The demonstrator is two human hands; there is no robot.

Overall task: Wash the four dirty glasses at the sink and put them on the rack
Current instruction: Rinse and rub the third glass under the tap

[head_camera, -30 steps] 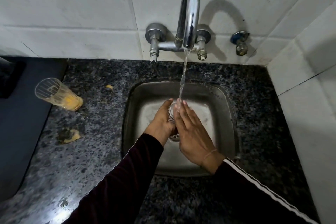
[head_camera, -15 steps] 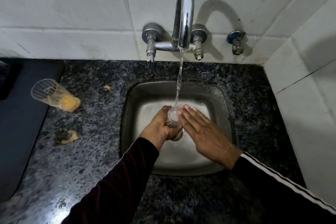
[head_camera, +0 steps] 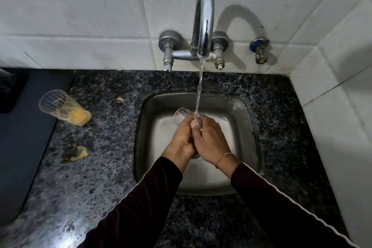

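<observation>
glass (head_camera: 180, 114) being held over sink (head_camera: 244, 127) centre, rim tilting to 11 o'clock | stream from tap (head_camera: 203, 24) landing on it | left hand (head_camera: 182, 139) wrapping fingers shut round it | right hand (head_camera: 211, 139) closing on its 3 o'clock side | dirty glass (head_camera: 62, 107) lying tipped on counter (head_camera: 104, 167) at 9 o'clock of sink

Your hands (head_camera: 198, 137) cover most of the glass (head_camera: 181, 113) over the sink (head_camera: 245, 127), so only its rim shows and you cannot tell the grip. The dark mat (head_camera: 24, 127) at the bench's left edge runs out of frame.
</observation>
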